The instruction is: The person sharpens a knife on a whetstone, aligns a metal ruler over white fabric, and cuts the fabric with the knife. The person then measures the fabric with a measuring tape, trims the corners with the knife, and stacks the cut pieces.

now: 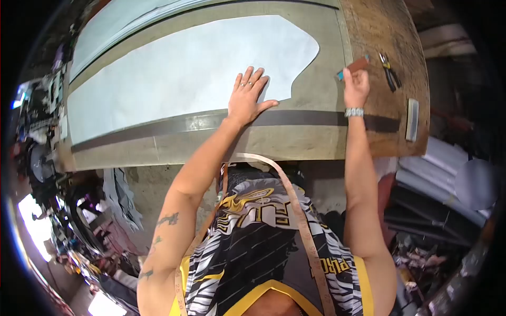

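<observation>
My left hand (pixel 246 100) lies flat with fingers spread at the lower right part of a large white sheet (pixel 184 68), its thumb pointing right. The sheet is cut to a long shape with a pointed right end. Below it a long dark metal straightedge (pixel 300 118) runs along the table under my left wrist. My right hand (pixel 357 88), with a watch on the wrist, is closed at a small reddish-brown object with teal ends (pixel 359 65). The thumb overlaps this object; its exact kind does not show.
Pliers with black and yellow handles (pixel 390 72) lie right of my right hand. A grey and white bar (pixel 412 120) rests near the table's right edge (pixel 421 84). More sheets (pixel 121 31) are stacked at the back left. A tape measure (pixel 295 203) hangs from my neck.
</observation>
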Available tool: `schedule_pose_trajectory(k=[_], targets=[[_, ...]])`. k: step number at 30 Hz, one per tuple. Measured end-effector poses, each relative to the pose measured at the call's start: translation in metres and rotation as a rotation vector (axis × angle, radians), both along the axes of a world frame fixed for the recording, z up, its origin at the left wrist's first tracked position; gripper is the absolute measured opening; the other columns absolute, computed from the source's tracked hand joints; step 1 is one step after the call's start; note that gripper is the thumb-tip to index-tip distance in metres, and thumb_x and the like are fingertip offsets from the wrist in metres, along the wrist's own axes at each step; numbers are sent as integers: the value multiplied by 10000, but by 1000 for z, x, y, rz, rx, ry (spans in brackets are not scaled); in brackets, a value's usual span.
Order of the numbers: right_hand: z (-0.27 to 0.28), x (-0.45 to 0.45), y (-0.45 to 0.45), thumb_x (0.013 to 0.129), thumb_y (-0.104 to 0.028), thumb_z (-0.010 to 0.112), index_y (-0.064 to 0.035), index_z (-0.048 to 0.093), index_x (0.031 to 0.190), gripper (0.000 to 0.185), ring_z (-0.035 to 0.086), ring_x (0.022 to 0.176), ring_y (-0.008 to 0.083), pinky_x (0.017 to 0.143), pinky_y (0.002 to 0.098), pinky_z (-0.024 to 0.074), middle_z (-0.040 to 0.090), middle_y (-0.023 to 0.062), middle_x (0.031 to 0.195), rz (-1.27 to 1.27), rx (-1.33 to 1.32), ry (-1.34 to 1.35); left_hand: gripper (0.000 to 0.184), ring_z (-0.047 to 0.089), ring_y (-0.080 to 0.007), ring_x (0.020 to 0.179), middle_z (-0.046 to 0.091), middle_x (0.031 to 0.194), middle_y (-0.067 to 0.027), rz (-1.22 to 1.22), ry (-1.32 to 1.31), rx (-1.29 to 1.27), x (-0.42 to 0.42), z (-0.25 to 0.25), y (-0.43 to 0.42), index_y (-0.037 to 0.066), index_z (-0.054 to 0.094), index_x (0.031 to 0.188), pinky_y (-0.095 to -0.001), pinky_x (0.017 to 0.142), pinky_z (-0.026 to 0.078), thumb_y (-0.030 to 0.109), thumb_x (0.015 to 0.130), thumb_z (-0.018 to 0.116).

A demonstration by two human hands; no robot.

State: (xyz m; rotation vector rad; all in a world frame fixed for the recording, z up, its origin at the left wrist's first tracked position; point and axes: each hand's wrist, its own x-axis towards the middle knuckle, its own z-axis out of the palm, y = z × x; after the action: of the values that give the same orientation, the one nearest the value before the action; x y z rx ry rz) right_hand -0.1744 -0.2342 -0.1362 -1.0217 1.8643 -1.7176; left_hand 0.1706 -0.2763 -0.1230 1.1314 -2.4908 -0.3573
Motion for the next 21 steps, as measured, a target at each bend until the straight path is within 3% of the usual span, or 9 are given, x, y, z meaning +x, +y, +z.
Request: schedule_pose_trajectory(k=[4, 6, 9, 10, 13, 14, 17, 18, 21], targets=[[6, 5, 12, 872, -64, 725, 10, 558, 978, 211, 640, 822, 132, 742, 266, 518, 657, 50, 898, 65, -39, 18, 722, 384, -351, 1405, 527, 1426, -103, -124, -10, -111, -8, 2, -17, 88, 621, 1244, -483, 1161, 326, 653, 795, 656], [-6, -3, 16, 874, -99, 718, 12, 595, 1033, 231, 671, 851, 163, 751, 292, 534, 690, 90, 917, 67, 27, -5, 668, 407, -351, 1388, 529, 1420, -124, -167, -41, -53, -8, 15, -16, 67, 623, 1232, -485, 1148, 342, 586, 816, 689], [30, -6, 22, 886, -152, 702, -37, 635, 1019, 188, 679, 865, 175, 745, 311, 536, 701, 101, 890, 193, 265, 255, 533, 437, -353, 1361, 533, 1406, -153, -53, -23, 65, -5, 31, -26, 47, 626, 1210, -479, 1131, 359, 468, 886, 671], [22, -14, 21, 943, -345, 621, -80, 671, 1044, 288, 694, 861, 210, 760, 349, 536, 709, 100, 871, 268, 343, 289, 479, 446, -355, 1352, 535, 1400, -163, 15, -7, 112, -3, 32, -32, 42, 628, 1201, -476, 1126, 363, 426, 916, 653], [36, -7, 18, 962, -545, 502, -84, 689, 1086, 513, 704, 829, 240, 771, 379, 531, 724, 100, 913, 227, 665, 278, 374, 460, -358, 1335, 532, 1396, -190, 230, -13, -42, 1, 11, -58, 28, 629, 1182, -471, 1124, 358, 324, 961, 575], [32, -3, 17, 957, -662, 388, -96, 699, 1117, 666, 707, 827, 257, 782, 406, 528, 730, 121, 952, 177, 682, 374, 355, 427, -352, 1366, 514, 1424, -163, 212, -35, -35, 1, 7, -68, 53, 612, 1222, -481, 1145, 328, 298, 977, 536], [54, 26, 14, 977, -598, 437, -72, 696, 1133, 606, 703, 871, 263, 783, 405, 533, 725, 144, 997, 272, 661, 105, 360, 380, -342, 1403, 487, 1459, -125, 204, -45, -69, -17, 1, -89, 113, 575, 1295, -503, 1159, 303, 287, 984, 529], [58, 46, 9, 984, -557, 462, -54, 692, 1135, 573, 704, 874, 265, 784, 394, 536, 724, 148, 999, 318, 552, 11, 389, 331, -325, 1437, 453, 1496, -78, 204, -60, -65, -25, -2, -93, 177, 531, 1361, -514, 1173, 273, 306, 995, 503], [44, 105, -24, 989, -435, 535, -6, 688, 1118, 474, 707, 833, 275, 783, 355, 542, 722, 163, 997, 394, 286, -230, 406, 319, -306, 1447, 438, 1510, -61, 268, -107, -141, -36, -12, -95, 193, 519, 1377, -495, 1191, 240, 345, 1003, 473]])
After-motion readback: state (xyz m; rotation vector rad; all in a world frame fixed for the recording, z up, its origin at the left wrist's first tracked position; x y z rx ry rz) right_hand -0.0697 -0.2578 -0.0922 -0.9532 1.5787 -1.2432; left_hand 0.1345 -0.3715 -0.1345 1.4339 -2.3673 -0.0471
